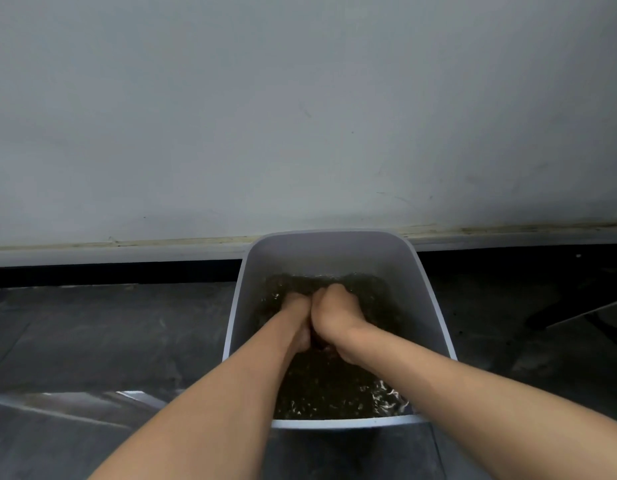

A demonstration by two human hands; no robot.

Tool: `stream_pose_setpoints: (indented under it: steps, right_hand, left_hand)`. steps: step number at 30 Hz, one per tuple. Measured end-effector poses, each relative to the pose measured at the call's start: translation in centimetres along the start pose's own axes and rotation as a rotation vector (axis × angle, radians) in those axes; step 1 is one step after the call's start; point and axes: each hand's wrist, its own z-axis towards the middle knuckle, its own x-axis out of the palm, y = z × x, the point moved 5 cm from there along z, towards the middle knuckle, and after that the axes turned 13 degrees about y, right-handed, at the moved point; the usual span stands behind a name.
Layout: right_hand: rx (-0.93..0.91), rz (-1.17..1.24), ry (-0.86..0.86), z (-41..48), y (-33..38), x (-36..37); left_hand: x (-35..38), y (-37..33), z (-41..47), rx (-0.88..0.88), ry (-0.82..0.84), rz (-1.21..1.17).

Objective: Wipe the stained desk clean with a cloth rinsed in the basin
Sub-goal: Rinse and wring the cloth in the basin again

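Observation:
A grey rectangular basin [329, 252] stands on the dark floor against the wall, holding dark, rippling water. Both my hands are down in it, pressed together at the middle. My left hand [297, 308] and my right hand [334, 311] are curled into fists around a dark cloth [364, 284] that spreads under the water behind them. Most of the cloth is hard to tell from the dark water. The desk is out of view.
A pale wall [300, 116] rises right behind the basin, with a skirting strip [127, 249] at its foot. Dark floor tiles [92, 334] lie on both sides. A dark slanted shape [577, 306] shows at the right edge.

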Motion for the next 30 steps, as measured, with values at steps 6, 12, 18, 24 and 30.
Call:
stream_pose_setpoints:
  steps: [6, 12, 18, 24, 30]
  right_hand:
    - [-0.019, -0.157, -0.200, 0.4, -0.7, -3.7]
    - [0.014, 0.098, 0.096, 1.0, -1.0, -4.3]
    - [-0.019, 0.276, 0.126, 0.2, -0.6, -4.4]
    - [-0.020, 0.169, 0.017, 0.8, -0.9, -4.2]
    - [0.027, -0.538, 0.062, 1.0, -1.2, -3.2]
  left_hand:
    - [1.4, -0.7, -1.1, 0.024, 0.173, 0.195]
    - [0.0, -2.3, -2.0, 0.045, 0.196, 0.036]
    - [0.5, -1.2, -1.5, 0.028, 0.110, 0.033]
    - [0.6, 0.4, -0.3, 0.024, 0.086, 0.003]
    - [-1.1, 0.4, 0.9, 0.070, -0.230, 0.247]
